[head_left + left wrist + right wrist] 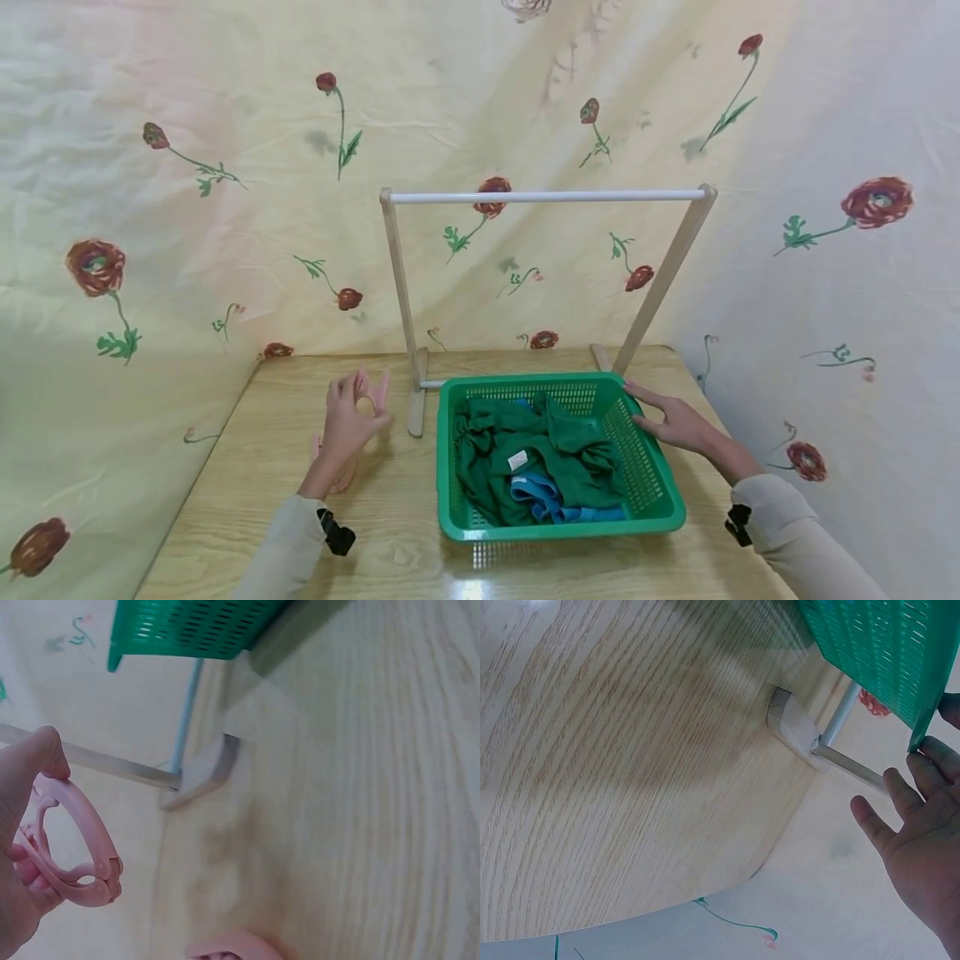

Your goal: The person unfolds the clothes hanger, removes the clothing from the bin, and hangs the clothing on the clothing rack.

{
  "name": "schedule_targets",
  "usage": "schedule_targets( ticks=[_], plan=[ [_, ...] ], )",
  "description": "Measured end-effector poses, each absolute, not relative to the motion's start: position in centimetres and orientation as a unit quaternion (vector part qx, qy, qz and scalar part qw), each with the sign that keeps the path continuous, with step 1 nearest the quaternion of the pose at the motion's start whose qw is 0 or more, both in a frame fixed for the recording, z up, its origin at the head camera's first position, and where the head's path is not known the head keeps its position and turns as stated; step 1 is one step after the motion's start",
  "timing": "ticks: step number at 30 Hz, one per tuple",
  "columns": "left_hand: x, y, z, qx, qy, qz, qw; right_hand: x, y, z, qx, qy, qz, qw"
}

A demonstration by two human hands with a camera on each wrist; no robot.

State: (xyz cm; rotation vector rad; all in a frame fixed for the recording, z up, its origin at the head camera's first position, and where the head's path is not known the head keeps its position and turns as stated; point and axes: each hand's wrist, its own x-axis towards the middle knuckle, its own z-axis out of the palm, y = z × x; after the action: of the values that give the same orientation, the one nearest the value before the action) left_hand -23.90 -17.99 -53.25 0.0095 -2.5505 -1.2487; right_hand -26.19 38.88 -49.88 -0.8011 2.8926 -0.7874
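Note:
My left hand (348,421) holds a pink plastic clothes clip (94,825) above the table, left of the rack's foot, thumb and fingers on its two sides. More pink clips (347,477) lie on the table under that forearm, partly hidden by it. My right hand (678,423) rests at the right rim of a green plastic basket (562,534), fingers mostly straight and spread, thumb over the inner side. Inside the basket lie a crumpled dark green garment (551,454) with a white label and a blue cloth (536,492).
Behind the basket stands a drying rack with a white top bar (547,197) and wooden uprights (401,283). Its left foot (416,408) sits on the wooden table (277,433). Flower-patterned cloth (262,167) covers the wall behind and beside the table.

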Motion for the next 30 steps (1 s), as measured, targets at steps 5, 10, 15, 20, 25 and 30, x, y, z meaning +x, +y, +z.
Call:
schedule_targets(
  ticks=[5, 10, 15, 20, 25, 30],
  plan=[
    [-23.8, -17.7, -51.3, -0.019, -0.875, -0.446, 0.189, -26.2, 38.9, -49.9, -0.258, 0.936, -0.239, 0.008],
    [-23.8, -16.8, -48.8, -0.029, -0.861, -0.456, 0.224, -26.1, 39.0, -49.9, -0.254, 0.937, -0.239, 0.015],
    [-23.6, -15.7, -46.3, -0.058, -0.84, -0.466, 0.271, -25.9, 39.0, -50.0, -0.253, 0.936, -0.243, 0.014],
    [-23.5, -14.5, -43.9, -0.093, -0.82, -0.471, 0.311, -25.7, 38.9, -50.1, -0.254, 0.937, -0.241, 0.003],
    [-23.5, -13.3, -42.0, -0.131, -0.803, -0.475, 0.337, -25.9, 38.7, -50.2, -0.253, 0.936, -0.245, -0.002],
    [-23.4, -11.8, -40.8, -0.155, -0.788, -0.494, 0.333, -26.0, 38.7, -50.0, -0.245, 0.938, -0.244, 0.009]
  ],
)
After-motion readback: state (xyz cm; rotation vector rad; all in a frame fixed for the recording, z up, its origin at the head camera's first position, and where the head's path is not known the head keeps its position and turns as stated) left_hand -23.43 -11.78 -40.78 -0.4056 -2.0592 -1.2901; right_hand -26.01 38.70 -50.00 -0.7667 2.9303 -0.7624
